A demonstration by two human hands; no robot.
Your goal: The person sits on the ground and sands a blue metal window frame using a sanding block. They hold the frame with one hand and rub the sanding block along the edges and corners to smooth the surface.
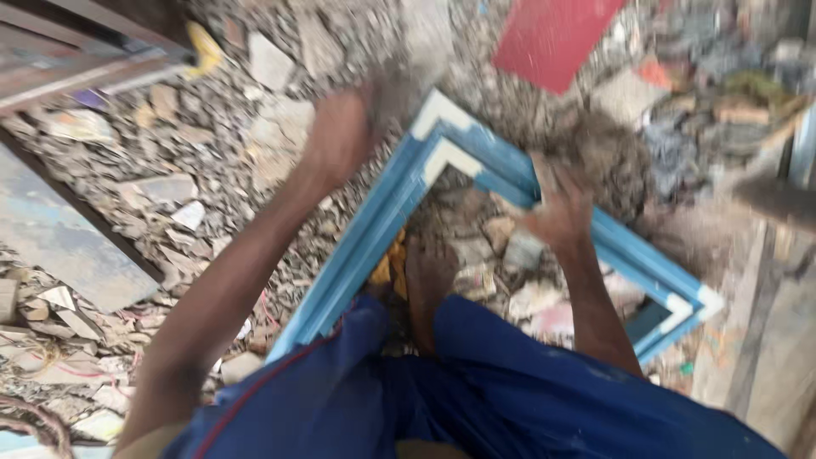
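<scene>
The right hand (563, 211) is clamped over the upper rail of the blue-painted rectangular wooden frame with white corner patches (399, 200), fingers curled on its edge, while the left hand (344, 136), blurred, sits just beside the frame's top corner, and I cannot tell whether it is closed on anything. The frame lies tilted across the ground of grey rubble and paper scraps (212, 178), in front of the person's blue trousers (510, 399). Beyond it are 2 smaller things: a flat red board (552, 34) and a yellow scrap (206, 47) near a metal bar.
</scene>
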